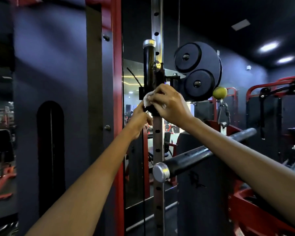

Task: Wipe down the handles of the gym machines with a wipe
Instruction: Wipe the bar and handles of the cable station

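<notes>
Wipe (147, 99), white and crumpled, pinched under the curled fingers of the right hand (169, 103) and pressed on the low end of the upright handle (149, 65). Left hand (140, 120) just below and to the left, curled up against that same low end; could not tell if gripping or only touching.

Long way of that handle: straight up and down, silver cap on top, most of it above both hands. Looked like a rub upward was needed next, with the right hand nearer for it.

Counted one wipe and two handles: the upright one, and a slanted bar handle (194, 159) below the right hand. Counted also two black wheels (187, 57) to the right of the hands, one green ball (219, 92), one metal clip (223, 114) and one steel post (157, 142) with holes.
</notes>
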Tool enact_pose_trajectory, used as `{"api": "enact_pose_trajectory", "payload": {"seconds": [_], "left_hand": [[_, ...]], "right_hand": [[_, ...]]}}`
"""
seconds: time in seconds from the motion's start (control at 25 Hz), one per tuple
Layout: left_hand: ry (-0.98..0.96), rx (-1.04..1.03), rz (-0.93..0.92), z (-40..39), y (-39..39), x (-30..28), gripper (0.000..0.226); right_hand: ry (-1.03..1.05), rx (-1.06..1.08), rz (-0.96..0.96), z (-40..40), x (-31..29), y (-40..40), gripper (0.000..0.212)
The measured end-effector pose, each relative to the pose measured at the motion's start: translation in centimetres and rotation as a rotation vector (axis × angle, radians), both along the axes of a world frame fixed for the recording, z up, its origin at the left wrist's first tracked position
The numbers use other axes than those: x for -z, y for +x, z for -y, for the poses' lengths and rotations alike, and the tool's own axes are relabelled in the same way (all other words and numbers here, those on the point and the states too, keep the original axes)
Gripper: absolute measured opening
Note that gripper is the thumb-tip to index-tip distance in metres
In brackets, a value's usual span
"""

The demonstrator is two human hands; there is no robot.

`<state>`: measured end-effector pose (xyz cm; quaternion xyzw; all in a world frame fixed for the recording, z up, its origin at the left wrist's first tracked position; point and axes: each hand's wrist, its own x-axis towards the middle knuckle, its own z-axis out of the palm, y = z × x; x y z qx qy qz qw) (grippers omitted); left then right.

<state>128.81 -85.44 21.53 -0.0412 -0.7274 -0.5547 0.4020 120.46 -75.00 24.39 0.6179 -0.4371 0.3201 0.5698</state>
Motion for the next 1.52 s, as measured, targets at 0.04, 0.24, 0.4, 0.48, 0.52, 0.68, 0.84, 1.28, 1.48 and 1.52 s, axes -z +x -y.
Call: {"api": "enact_pose_trajectory", "payload": {"seconds": [0.04,0.24,0.4,0.48,0.52,0.68,0.84,1.28,1.48,1.52], "left_hand": [[-0.022,0.026,0.003,0.1,0.0,0.1,0.068],[0.108,0.169,-0.067,1.5,0.1,0.3,0.049],[0.090,0.174,-0.051,2.0,-0.4,0.3,0.082],[0.089,0.139,-0.035,1.9,-0.5,0.3,0.093],[0.091,0.120,-0.031,1.8,-0.5,0.4,0.098],[0.098,0.048,-0.028,1.3,-0.3,0.4,0.092],[0.086,-0.031,-0.004,-0.1,0.9,-0.6,0.077],[0.076,-0.319,-0.365,-4.5,-0.9,-3.3,0.046],[0.076,-0.363,-0.391,-4.7,-1.3,-2.9,0.038],[0.073,-0.375,-0.389,-4.7,-1.4,-2.8,0.032]], "right_hand": [[0.038,0.014,0.007,-0.2,-0.1,0.1,0.004],[0.083,-0.055,0.153,0.0,-0.7,0.6,0.006],[0.072,-0.031,0.094,0.1,0.5,-0.1,0.006],[0.062,-0.047,0.112,0.1,0.3,-0.3,0.007],[0.062,-0.056,0.123,0.1,0.2,-0.4,0.007],[0.110,-0.122,0.191,0.3,0.5,-1.3,0.007],[0.171,-0.189,0.177,0.1,-0.1,-2.1,0.011],[0.513,-0.094,0.289,2.9,-0.3,-7.1,0.003],[0.425,-0.214,0.713,2.7,-2.1,-9.2,0.005],[0.323,-0.275,0.776,2.2,-2.5,-8.9,0.005]]}}
